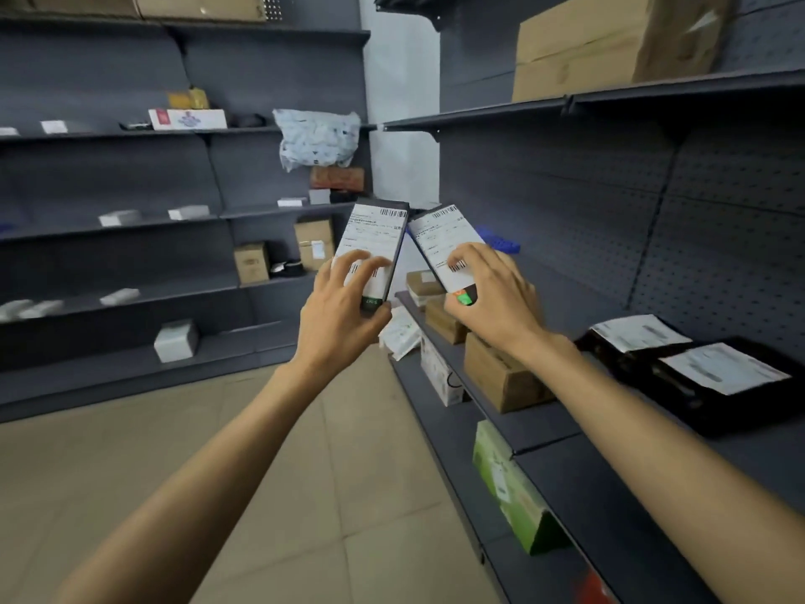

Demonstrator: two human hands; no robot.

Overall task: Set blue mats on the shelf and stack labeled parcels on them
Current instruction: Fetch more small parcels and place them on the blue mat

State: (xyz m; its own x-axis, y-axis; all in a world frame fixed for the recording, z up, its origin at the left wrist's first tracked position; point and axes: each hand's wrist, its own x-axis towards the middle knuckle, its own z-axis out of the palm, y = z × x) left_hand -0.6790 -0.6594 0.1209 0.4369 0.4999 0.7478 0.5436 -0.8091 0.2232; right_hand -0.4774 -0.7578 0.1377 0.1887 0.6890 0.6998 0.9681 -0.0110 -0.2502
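- Several small white boxes [120,218] sat on the far-left shelving. By my read they were not part of this move.
- Left hand [339,307] held a dark labelled parcel [374,239] up in mid-air. Its fingers [361,261] were curled over the label face, thumb under the lower end.
- Right hand [492,298] gripped a second labelled parcel [440,241] the same way, with fingers [461,257] bent across the barcode. The two parcels' top corners nearly met; touching or not, couldn't tell.
- One blue mat [501,242] showed just behind the second parcel, on the right-hand shelf [566,464]. It was mostly hidden, so what lay on it was unclear.
- Brown cartons [501,372] stood on that shelf below the right hand.
- Two more dark flat parcels [705,377] with labels lay further right on the same shelf, one overlapping the other, with no blue visible under them.
- Progress, as a judgement: at least one mat was down and neither held parcel was shelved. Most of the stacking on mats looked left to do.
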